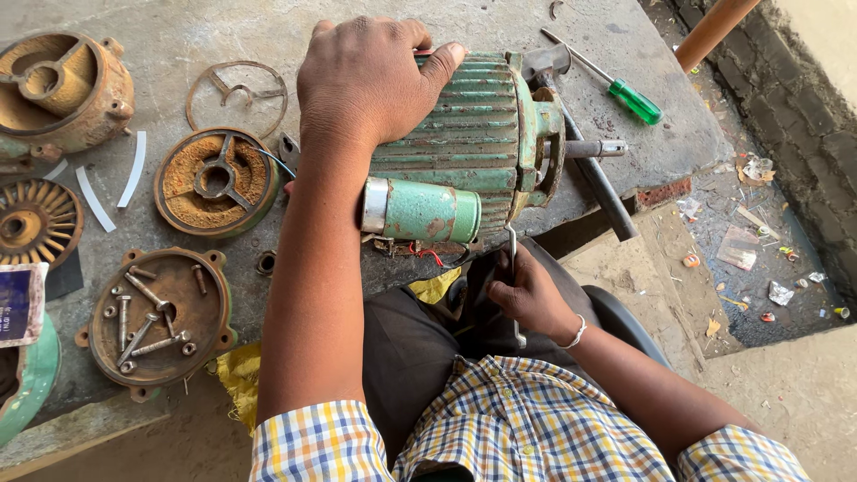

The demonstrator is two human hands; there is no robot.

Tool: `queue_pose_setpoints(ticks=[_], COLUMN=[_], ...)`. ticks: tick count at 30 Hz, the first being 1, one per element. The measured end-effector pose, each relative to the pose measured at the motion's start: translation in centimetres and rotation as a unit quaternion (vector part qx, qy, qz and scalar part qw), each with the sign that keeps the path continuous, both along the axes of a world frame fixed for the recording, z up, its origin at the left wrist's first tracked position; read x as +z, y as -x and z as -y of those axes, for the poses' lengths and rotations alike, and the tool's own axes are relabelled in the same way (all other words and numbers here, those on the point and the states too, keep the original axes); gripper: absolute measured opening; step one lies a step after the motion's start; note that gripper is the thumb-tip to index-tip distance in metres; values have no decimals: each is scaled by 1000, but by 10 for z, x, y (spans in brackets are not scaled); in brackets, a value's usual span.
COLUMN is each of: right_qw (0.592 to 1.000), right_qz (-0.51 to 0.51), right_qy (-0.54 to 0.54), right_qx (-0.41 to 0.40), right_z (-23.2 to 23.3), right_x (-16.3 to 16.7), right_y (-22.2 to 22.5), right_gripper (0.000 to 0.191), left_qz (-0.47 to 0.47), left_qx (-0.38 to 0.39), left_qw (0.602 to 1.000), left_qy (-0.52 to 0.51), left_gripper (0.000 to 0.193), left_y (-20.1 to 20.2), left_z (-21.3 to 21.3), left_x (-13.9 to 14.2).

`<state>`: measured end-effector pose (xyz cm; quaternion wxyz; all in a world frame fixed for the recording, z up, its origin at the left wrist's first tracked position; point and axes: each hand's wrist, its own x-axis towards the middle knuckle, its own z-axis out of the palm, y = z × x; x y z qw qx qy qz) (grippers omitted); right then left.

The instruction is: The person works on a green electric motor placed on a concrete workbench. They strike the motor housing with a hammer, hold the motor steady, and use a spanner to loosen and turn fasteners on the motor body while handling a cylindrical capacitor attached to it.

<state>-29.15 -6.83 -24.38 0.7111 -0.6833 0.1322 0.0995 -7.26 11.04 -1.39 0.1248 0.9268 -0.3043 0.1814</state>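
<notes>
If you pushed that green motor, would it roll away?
Probably not far. The motor is round and ribbed, but the small cylinder bolted on its side would likely stop it. It looks like thick metal, so probably heavy. The left hand rests on it.

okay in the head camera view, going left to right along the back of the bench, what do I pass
Rusty housing → wire ring → left hand resting on the green motor → motor shaft → green-handled screwdriver → orange pipe.
</notes>
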Motion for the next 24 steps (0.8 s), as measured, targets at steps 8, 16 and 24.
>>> queue_pose_setpoints(ticks=[8,16,24], right_qw=[917,898,998], right_qz=[-84,-102,40], right_qy=[-382,-427,-49], right_qx=[78,-28,-10], right_z=[22,16,3], right_x=[57,81,1], right_y=[5,31,4], right_gripper=[19,19,29], left_qz=[-16,-18,-18], left_qx=[7,3,5], left_qw=[1000,1000,1000], left_qy=[-5,-11,4], left_gripper=[56,57,54], left_y=[2,1,1], left_z=[0,0,0], left_x=[4,3,0])
